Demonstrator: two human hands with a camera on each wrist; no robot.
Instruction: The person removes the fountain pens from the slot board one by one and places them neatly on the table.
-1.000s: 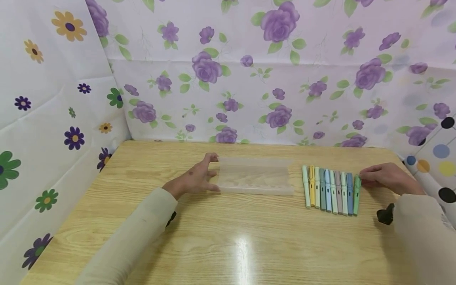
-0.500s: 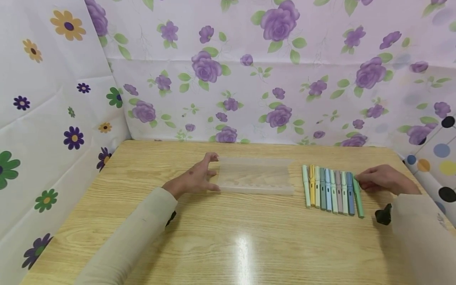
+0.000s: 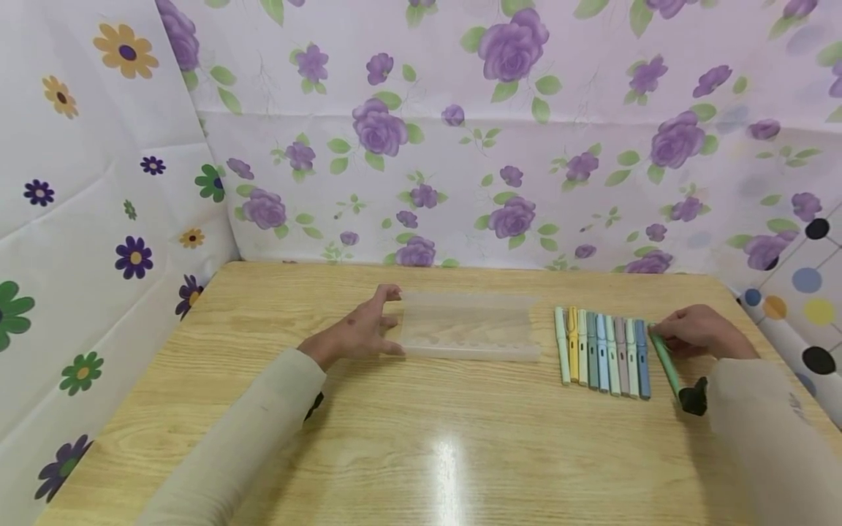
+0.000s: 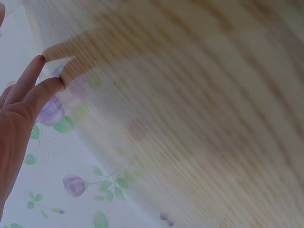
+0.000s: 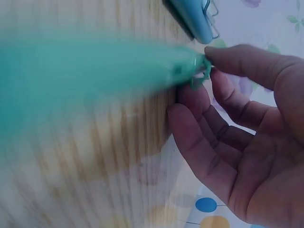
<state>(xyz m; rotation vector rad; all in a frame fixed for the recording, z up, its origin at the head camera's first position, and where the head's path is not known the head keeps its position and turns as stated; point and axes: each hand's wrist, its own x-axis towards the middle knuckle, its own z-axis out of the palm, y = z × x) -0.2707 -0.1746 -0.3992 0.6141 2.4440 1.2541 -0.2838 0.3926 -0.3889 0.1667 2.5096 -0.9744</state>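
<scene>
On the table, a clear plastic pen tray has a row of small notches along its front. My left hand spans the tray's left end, thumb at the front corner and index finger bent at the back one. Two of its fingertips show in the left wrist view, with the left hand at the frame's edge. My right hand pinches a green pen by its far end, right of the other pens. In the right wrist view this pen is blurred, its end between thumb and fingers of the right hand.
Between tray and right hand lies a row of several capped pens, side by side in pastel green, yellow, blue and mauve. The wooden table ends at a flowered cloth wall behind; another cloth wall borders the right.
The right hand has drawn the green pen away from the row to the right, its near end swinging toward the wrist. The left hand and tray have stayed put.
</scene>
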